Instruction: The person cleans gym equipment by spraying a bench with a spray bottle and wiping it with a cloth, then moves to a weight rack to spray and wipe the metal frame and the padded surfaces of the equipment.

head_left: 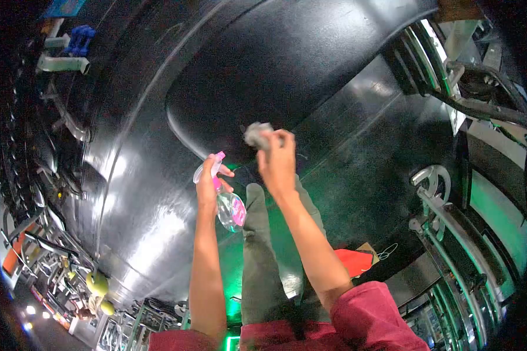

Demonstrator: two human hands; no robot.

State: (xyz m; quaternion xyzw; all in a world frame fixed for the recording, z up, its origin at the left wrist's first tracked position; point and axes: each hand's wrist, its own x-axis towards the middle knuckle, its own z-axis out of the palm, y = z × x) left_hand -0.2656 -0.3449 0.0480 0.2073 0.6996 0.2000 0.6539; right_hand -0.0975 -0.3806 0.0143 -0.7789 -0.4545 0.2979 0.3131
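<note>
My left hand (206,181) is wrapped round the neck of a clear spray bottle (226,209) with a pink trigger head and a pink label. The bottle hangs tilted, its base toward my legs. In my right hand (278,161) is a crumpled grey cloth (257,136), bunched between the fingertips and slightly blurred. Both hands are in front of a broad, glossy black panel (234,82) with a rounded corner. The cloth overlaps the panel's lower part in this view.
Metal frames of gym equipment (451,216) line the right side. On the left are racks and chains (17,152), plus yellow-green balls (98,284). A red item (354,262) with a thin white cord lies right of my legs (257,263). Green light reflects off the dark floor.
</note>
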